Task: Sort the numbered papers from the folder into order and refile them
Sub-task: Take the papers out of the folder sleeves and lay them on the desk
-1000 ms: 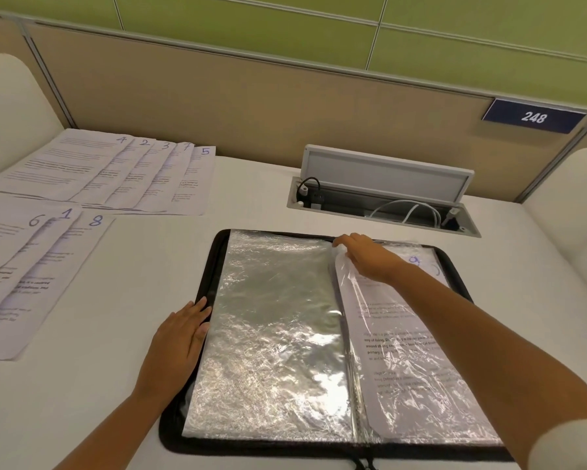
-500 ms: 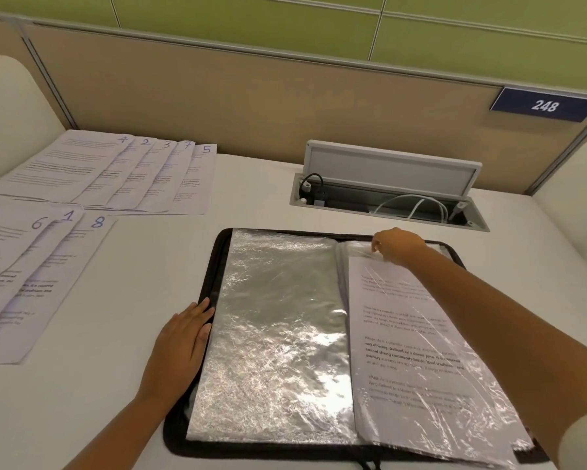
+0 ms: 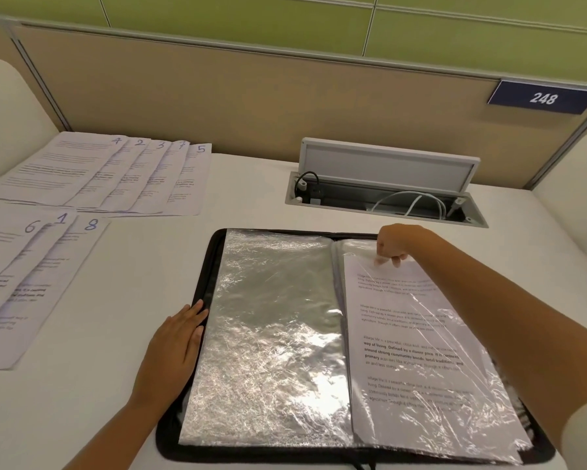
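Observation:
A black zip folder (image 3: 197, 446) lies open in front of me, its left side showing crinkled clear plastic sleeves (image 3: 271, 334). On the right side a printed paper (image 3: 410, 347) lies partly inside a sleeve. My right hand (image 3: 395, 244) pinches the top edge of that paper. My left hand (image 3: 173, 347) rests flat on the table, its fingertips on the folder's left border. Two fanned groups of numbered papers lie at the left: a far row (image 3: 115, 174) marked 4, 2, 3, 7, 5 and a near row (image 3: 24, 276) marked 6, 1, 8.
An open cable box (image 3: 387, 198) with a raised lid and white cables sits in the desk behind the folder. A tan partition with a sign reading 248 (image 3: 543, 97) closes the back. Cream chair backs (image 3: 3, 110) stand at both sides.
My right hand has shifted rightward along the top of the right-hand sleeve and closed on the paper's top edge; the sheet now sits slanted toward me. My left hand has stayed put.

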